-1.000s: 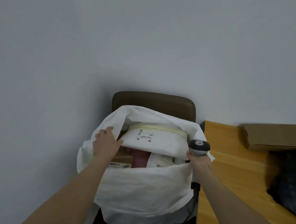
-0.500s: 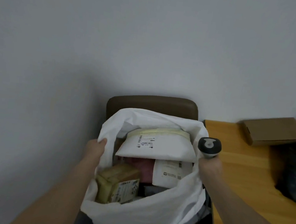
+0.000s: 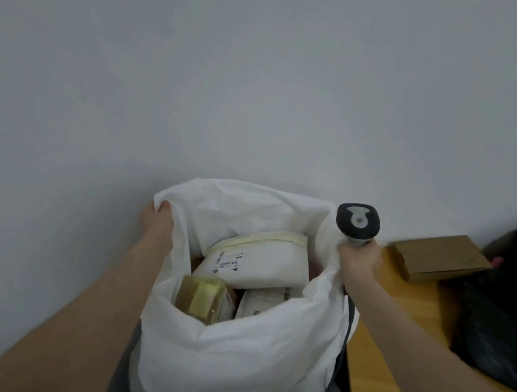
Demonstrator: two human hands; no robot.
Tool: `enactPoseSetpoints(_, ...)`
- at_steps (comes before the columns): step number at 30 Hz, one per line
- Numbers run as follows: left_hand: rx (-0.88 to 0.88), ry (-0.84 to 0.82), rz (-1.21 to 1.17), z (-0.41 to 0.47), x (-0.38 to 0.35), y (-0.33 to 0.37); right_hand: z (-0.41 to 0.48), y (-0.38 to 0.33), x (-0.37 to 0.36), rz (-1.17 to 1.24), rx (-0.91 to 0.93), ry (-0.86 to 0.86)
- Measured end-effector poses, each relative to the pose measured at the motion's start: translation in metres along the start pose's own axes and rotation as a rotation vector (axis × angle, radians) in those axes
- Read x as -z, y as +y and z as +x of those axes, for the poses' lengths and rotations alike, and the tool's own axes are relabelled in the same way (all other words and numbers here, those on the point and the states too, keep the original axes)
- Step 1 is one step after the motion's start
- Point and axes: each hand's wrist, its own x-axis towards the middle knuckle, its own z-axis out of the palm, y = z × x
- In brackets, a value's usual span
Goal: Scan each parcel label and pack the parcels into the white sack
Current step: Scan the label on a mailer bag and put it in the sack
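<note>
- The white sack stands open in front of the person, just left of the wooden bench, with its mouth pulled wide between both hands
- The left hand grips the sack's left rim; its fingers are curled over the fabric edge and pinch it
- The right hand holds the scanner upright by the handle, fingers wrapped round it, with the sack's right rim bunched against the same fist
- The scanner's dark cable hangs down along the sack's right side
- Inside the sack, a white padded parcel lies on top, label up
- A tape-wrapped brown box sits tilted at the front left
- A second white parcel shows partly under the padded one
- On the bench, a flat cardboard box lies near the wall, beside a black bag
</note>
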Motion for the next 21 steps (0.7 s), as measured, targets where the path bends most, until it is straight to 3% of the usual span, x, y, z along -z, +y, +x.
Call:
enactPoseSetpoints(3,0.031,0.009,-0.025,-0.006,0.0,-0.004,-0.001,-0.001,0.004,-0.007,-0.008,-0.018)
enactPoseSetpoints(10,-0.155,0.001,-0.038,0.013,0.003,0.026,0.007,-0.016,0.006,-0.001,0.097,0.091)
enactPoseSetpoints(16,0.032,0.024,0.104,0.011,0.013,-0.046,0.0,0.033,-0.002,-0.095,-0.061,0.029)
enactPoseSetpoints(21,-0.065,0.118,0.015,0.024,0.011,-0.014,0.006,-0.001,-0.008,-0.02,0.023,0.037)
